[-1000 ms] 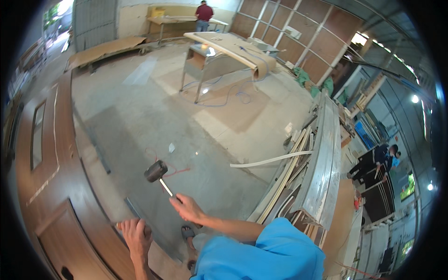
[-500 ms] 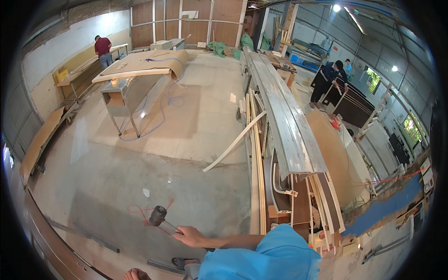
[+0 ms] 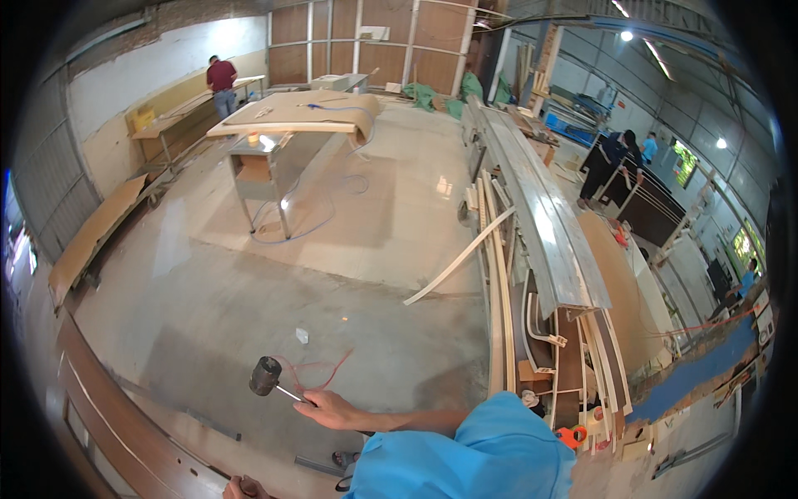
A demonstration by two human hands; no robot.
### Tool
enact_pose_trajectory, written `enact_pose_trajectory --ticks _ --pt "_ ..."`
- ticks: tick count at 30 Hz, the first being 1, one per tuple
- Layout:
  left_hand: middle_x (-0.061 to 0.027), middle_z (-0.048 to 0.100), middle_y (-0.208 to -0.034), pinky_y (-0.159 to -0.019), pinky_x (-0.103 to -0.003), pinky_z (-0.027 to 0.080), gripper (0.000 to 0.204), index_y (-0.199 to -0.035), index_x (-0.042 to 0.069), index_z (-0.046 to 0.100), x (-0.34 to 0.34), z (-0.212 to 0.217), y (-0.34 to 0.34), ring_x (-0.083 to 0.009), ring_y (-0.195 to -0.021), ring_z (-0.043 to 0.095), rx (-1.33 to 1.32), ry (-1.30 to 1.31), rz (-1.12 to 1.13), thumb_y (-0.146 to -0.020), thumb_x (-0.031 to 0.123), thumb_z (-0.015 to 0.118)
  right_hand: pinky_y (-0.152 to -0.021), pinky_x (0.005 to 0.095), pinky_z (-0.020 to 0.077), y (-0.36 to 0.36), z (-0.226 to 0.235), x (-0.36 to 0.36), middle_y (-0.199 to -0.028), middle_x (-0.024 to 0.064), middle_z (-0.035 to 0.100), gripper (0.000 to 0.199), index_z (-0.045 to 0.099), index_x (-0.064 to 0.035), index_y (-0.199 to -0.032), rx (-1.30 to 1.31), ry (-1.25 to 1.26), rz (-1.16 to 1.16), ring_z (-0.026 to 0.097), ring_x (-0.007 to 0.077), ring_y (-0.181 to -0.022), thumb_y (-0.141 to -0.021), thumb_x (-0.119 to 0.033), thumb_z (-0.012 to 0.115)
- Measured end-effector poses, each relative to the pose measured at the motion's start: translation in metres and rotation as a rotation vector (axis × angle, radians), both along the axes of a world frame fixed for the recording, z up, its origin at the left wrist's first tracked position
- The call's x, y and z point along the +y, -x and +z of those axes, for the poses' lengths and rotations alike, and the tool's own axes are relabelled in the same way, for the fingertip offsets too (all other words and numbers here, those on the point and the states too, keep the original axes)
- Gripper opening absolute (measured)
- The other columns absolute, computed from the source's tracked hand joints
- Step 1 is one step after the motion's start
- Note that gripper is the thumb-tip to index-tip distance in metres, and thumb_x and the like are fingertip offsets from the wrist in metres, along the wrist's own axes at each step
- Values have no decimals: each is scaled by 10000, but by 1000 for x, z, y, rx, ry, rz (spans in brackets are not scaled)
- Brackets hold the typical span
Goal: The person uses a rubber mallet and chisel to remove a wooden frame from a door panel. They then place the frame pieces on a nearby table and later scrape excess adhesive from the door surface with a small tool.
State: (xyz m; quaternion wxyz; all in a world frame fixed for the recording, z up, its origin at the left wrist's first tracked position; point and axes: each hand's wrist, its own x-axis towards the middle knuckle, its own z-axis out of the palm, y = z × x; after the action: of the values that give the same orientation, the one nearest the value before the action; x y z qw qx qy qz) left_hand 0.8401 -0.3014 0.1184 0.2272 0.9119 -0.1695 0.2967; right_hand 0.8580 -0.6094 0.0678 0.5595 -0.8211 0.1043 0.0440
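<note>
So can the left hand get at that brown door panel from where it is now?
Probably yes. The left hand sits at the bottom edge right by the brown door panel, nothing between them, though whether it touches is unclear. The right hand holds the black mallet above the floor, out of the way.

I see black-headed mallet (image 3: 266,376) with pale metal handle, held in my right hand (image 3: 326,409). My sleeve (image 3: 490,449) bright blue. Floor (image 3: 332,274) grey concrete, mottled. Door panel (image 3: 125,424) dark brown. Thin red cord (image 3: 320,370) on floor. Distant person (image 3: 221,79) in dark red shirt.
</note>
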Motion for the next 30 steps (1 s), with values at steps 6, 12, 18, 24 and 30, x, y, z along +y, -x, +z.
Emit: enact_pose_trajectory --ticks 6,12,18,24,30 --pt "-126 602 -799 -673 -441 465 449 -910 75 652 47 -6 -12 -351 -759 590 48 7 -54 -479 50 777 -574 410 437 -38 -12 75 -654 82 575 447 593 -40 -810 148 -8 220 544 169 -620 -1013 -439 578" --pt "-21 493 -726 -624 -327 423 218 -838 107 572 42 -32 -9 -179 -657 530 -114 -18 54 -716 219 714 -354 264 339 -79 -27 115 -657 6 484 242 506 -105 -917 517 -337 241 419 93 -430 -1041 -308 550" --pt "5 437 -661 -537 -291 361 188 -769 91 535 42 -33 -19 -148 -585 483 -185 15 94 -725 194 686 -368 261 355 -99 -6 155 -675 25 449 291 439 -85 -889 522 -288 303 405 96 -438 -1076 -305 472" --pt "-8 454 -665 -562 -315 378 205 -756 105 513 60 -56 -47 -170 -603 499 -167 -1 326 -729 221 681 -379 257 356 -113 -9 158 -687 26 447 303 423 -81 -885 541 -281 354 404 100 -449 -1064 -319 481" --pt "-21 471 -701 -610 -334 380 195 -821 90 563 91 -60 -76 -184 -661 512 -215 90 752 -752 220 690 -374 252 335 -125 -10 157 -689 8 451 301 452 -113 -902 531 -184 330 401 95 -449 -1055 -363 516"
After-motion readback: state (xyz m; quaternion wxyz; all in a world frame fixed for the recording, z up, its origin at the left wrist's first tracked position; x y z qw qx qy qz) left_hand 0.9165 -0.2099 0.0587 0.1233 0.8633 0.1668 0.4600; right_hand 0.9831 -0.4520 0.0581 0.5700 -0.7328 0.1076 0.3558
